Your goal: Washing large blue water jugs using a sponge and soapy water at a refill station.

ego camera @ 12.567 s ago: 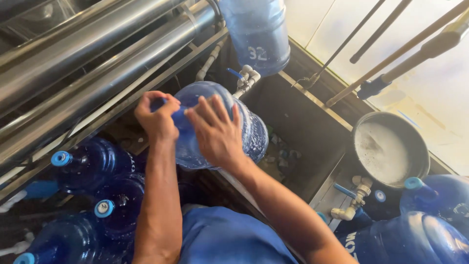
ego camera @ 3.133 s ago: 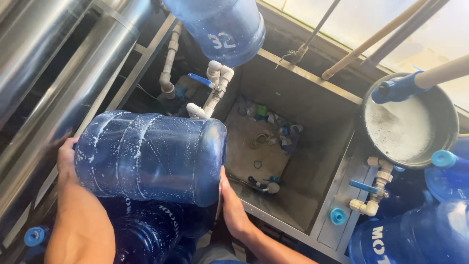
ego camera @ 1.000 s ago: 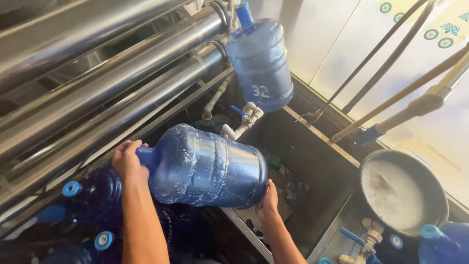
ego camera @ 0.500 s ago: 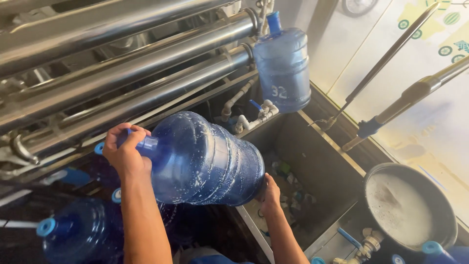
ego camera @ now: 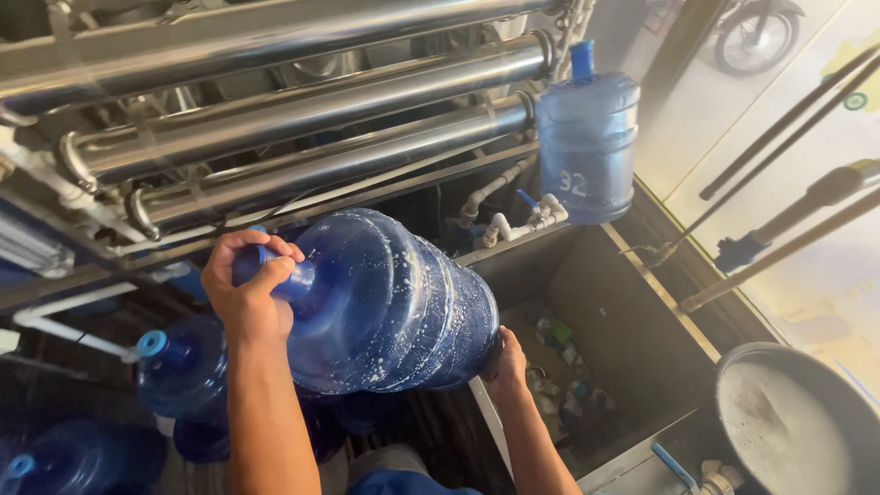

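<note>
Left hand (ego camera: 246, 291) clamps soapy water jug (ego camera: 390, 302) neck, right hand (ego camera: 507, 359) cups base; wet suds, could slip into steel sink (ego camera: 632, 339).

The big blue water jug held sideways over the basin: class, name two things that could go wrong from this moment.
The water jug is streaked with suds and gripped only at its neck by the left hand and base by the right hand, so it might slip. It could also knock the white pipes close behind.

Steel pipes (ego camera: 302, 137) barred the far side above the big jug (ego camera: 390, 302). Capped bottles (ego camera: 179, 371) crowded the near left. To the right, the sink (ego camera: 623, 321) lay open below an upright bottle (ego camera: 587, 133), with a foamy pan (ego camera: 797, 422) at the near right.
</note>
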